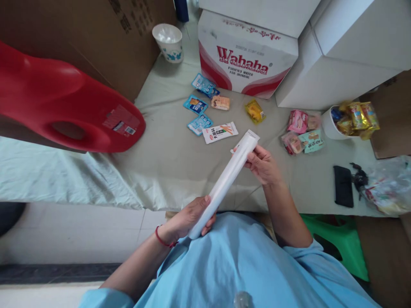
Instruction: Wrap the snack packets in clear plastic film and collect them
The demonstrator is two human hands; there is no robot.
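A long white roll of thin plastic bags (229, 173) slants from my lap up toward the table. My left hand (189, 218), with a red cord at the wrist, is closed round its lower end. My right hand (263, 164) grips its upper part, fingers curled against the roll near its top end. Both hands hover over the front edge of the cloth-covered table (167, 167).
Small snack packets (205, 112) lie scattered at mid-table, a yellow one (254, 111) and pink ones (300, 128) further right. A white cup of sweets (340, 122), a Wahaha box (247, 55), a paper cup (167, 42), a red plastic stool (64, 105), a black case (343, 186) and a green stool (337, 239) surround them.
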